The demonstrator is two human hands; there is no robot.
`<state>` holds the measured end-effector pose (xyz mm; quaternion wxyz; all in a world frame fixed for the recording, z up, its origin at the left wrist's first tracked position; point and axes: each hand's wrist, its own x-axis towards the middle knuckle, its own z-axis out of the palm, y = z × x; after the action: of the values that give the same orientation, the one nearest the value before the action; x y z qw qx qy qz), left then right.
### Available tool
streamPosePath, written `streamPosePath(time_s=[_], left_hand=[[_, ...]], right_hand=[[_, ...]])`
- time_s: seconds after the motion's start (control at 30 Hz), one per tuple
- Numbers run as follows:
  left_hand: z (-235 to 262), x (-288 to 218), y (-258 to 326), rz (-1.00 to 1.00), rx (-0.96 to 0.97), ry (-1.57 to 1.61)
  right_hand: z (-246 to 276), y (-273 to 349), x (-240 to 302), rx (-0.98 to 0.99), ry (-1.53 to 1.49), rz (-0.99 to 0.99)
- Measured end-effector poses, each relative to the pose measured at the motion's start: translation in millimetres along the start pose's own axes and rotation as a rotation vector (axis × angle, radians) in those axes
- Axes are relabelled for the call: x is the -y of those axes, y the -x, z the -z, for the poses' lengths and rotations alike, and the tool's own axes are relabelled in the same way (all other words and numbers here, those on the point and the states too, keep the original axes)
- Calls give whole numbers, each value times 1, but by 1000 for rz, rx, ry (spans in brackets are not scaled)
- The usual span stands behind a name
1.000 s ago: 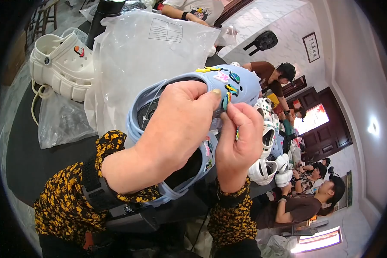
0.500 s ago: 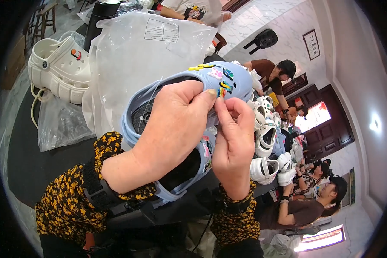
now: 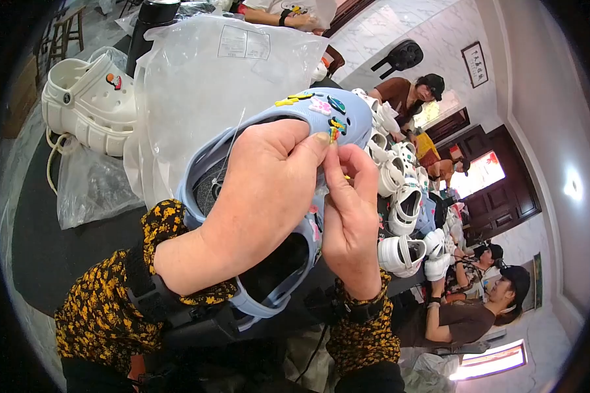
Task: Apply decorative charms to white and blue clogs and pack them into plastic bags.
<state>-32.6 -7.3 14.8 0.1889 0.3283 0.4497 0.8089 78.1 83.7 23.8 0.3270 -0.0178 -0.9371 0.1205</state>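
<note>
A light blue clog (image 3: 355, 116) with several colourful shoe charms on its upper is under my hands, toe pointing to the upper right. My left hand (image 3: 249, 183) lies across its foot opening, gripping the clog; its thumb tip presses by a small multicoloured charm (image 3: 333, 133). The other left fingers are mostly hidden. My right hand (image 3: 352, 216) pinches at the lower edge of that same charm with thumb and forefinger. A clear plastic loop (image 3: 233, 141) rises from the opening. Below lies a second blue clog (image 3: 270, 306), partly covered by my hands.
On the dark table (image 3: 36, 242), a white clog (image 3: 88, 108) stands at the left beside clear plastic bags (image 3: 92, 190). A large translucent bag (image 3: 190, 98) lies behind the blue clog, near a black bottle (image 3: 152, 29). Several white clogs (image 3: 403, 209) crowd the right; other people work beyond.
The blue clog and both hands have shifted slightly left. My fingers stay at the multicoloured charm, which shows a little more between them.
</note>
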Motion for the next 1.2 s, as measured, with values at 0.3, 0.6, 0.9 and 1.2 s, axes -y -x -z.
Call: streamPosePath(time_s=[0.3,0.6,0.9,1.2], left_hand=[[6,-1,-6,169,66,-2],[5,3,-8,261,109,70],[1,5,-6,204,111,39],[2,4,-5,154,148,-49]], right_hand=[[9,3,-5,-10,-92,-28],[-1,-4,-16,-313,11,-64],[-9,2,-17,-364,257,89],[0,4,-14,-346,225,21]])
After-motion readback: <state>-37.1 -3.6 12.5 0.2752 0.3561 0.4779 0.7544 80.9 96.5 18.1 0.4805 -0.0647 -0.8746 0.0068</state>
